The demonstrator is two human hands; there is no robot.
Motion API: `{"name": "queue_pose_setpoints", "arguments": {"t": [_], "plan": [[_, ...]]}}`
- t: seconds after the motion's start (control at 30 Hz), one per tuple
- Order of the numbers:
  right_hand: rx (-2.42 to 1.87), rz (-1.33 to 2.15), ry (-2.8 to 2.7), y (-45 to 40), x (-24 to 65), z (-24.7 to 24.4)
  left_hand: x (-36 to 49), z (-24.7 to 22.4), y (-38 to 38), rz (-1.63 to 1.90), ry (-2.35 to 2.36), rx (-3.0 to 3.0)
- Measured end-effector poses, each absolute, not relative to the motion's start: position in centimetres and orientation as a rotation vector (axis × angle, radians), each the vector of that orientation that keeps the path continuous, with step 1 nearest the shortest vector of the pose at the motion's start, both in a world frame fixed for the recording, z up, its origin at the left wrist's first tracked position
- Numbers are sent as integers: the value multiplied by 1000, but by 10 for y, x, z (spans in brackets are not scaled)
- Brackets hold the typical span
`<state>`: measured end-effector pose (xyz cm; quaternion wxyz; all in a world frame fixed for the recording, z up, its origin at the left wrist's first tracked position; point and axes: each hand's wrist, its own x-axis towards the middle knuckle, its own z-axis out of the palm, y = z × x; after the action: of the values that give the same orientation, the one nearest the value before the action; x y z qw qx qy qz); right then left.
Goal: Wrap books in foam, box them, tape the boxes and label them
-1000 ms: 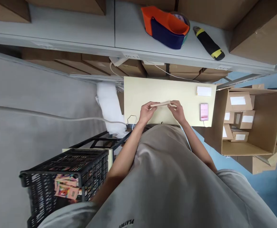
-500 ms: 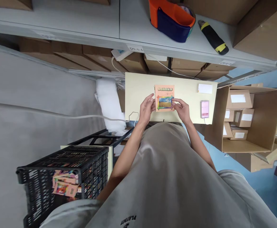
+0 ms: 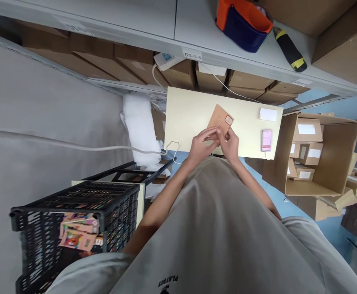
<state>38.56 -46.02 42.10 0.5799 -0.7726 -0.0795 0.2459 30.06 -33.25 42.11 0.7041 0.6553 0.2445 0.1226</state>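
A thin orange-pink book [image 3: 217, 116] is held tilted above the pale table [image 3: 183, 118]. The face toward me bears small print and a red-framed stamp-like mark at its right corner, with no picture visible. My left hand [image 3: 203, 143] has its fingers closed on the book's lower edge. Close beside it, my right hand [image 3: 229, 145] pinches the lower right part, thumb on the near face. The hands' fingertips nearly meet, and they hide the bottom of the book.
A phone [image 3: 266, 140] and a white box [image 3: 268, 114] lie on the table's right. White wrapping [image 3: 140, 128] hangs left. Lower left, a black crate [image 3: 117, 220] holds similar books. An open carton [image 3: 331, 159] stands right. Above, a shelf [image 3: 135, 24] carries a tape dispenser [image 3: 242, 26] and cutter [image 3: 290, 49].
The book has been turned from its picture cover to a plainer face, and is now slanted. My hands have moved from its two sides to its lower edge, closer together. The view has shifted slightly.
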Motion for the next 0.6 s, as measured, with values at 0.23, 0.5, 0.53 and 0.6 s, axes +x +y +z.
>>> {"name": "queue_pose_setpoints", "arguments": {"t": [0.23, 0.5, 0.53, 0.6], "plan": [[-1628, 700, -197, -474, 401, 423, 297, 406, -297, 186, 663, 1268], [-1790, 486, -102, -470, 395, 419, 297, 411, -306, 252, 764, 1235], [-1812, 474, -113, -468, 390, 421, 298, 414, -309, 287, 794, 1271], [-1804, 551, -174, -462, 379, 427, 298, 421, -317, 321, 818, 1347]]}}
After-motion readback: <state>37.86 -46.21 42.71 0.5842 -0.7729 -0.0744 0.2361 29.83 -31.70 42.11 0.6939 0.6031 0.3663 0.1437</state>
